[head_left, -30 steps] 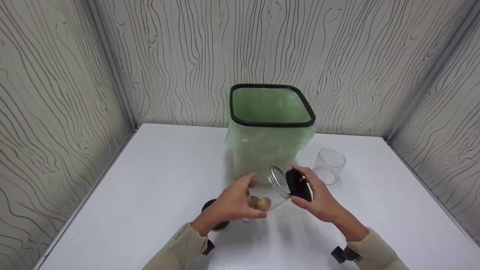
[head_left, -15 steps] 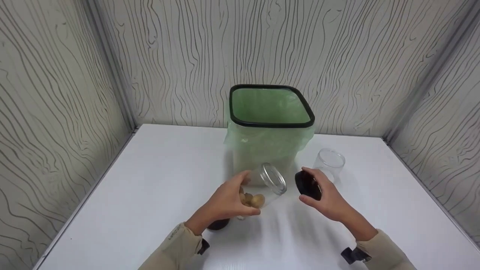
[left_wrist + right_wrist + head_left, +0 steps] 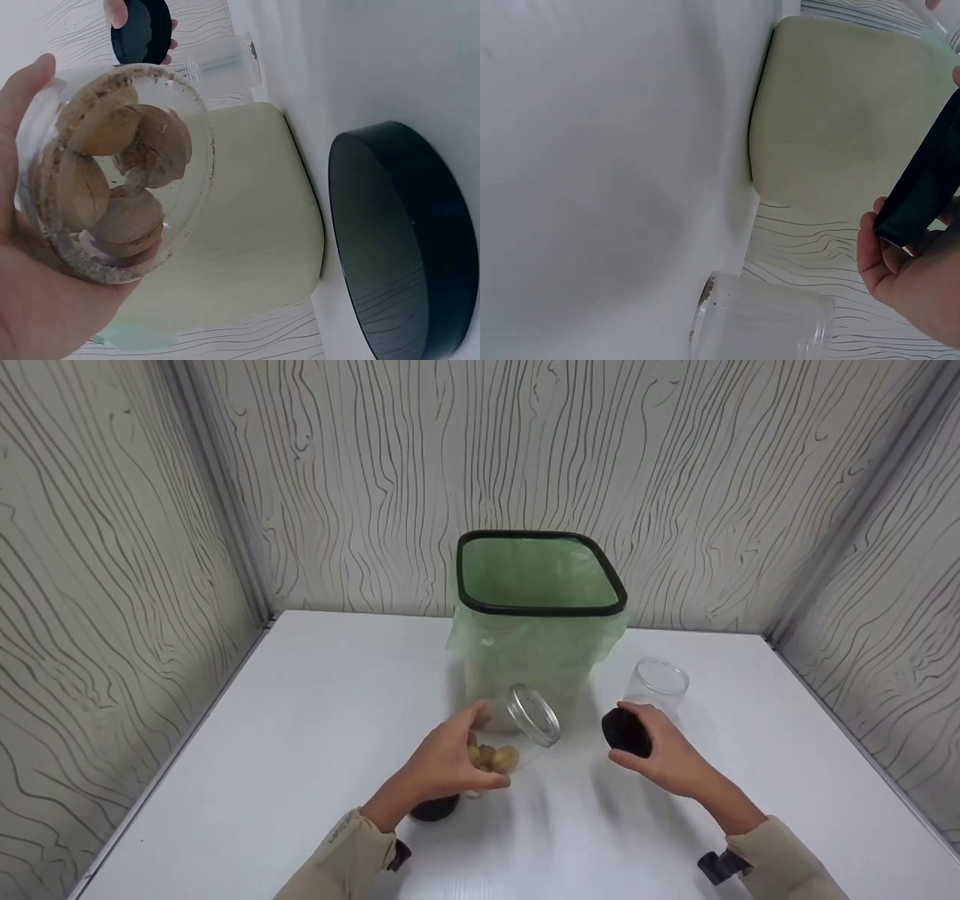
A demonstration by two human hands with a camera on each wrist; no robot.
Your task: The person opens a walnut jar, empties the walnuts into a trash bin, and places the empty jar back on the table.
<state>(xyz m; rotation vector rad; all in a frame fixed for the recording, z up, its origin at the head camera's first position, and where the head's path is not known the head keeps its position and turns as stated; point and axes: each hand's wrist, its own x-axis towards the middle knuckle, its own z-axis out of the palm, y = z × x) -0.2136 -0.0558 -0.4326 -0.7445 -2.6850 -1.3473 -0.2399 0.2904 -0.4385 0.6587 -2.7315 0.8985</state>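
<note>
My left hand (image 3: 442,765) grips a see-through jar (image 3: 534,715), tilted with its open mouth up and to the right. Several round brown nut-like things (image 3: 154,146) lie inside at its base; brown crumbs line the bottom edge. The jar hangs above the table, in front of the bin. My right hand (image 3: 679,761) holds a black lid (image 3: 627,732) by its rim, apart from the jar and to its right. In the right wrist view the lid (image 3: 922,180) stands on edge between thumb and fingers.
A pale bin (image 3: 532,660) with a green bag (image 3: 536,570) and black rim stands at the back. Right of it a second see-through jar (image 3: 658,679) stands lidless, brown specks at its base. Another black lid (image 3: 435,808) lies on the white table (image 3: 322,697), near my left wrist.
The black lid has come off the jar's mouth and moved right with my right hand. My left hand has shifted slightly left with the jar, still tilted.
</note>
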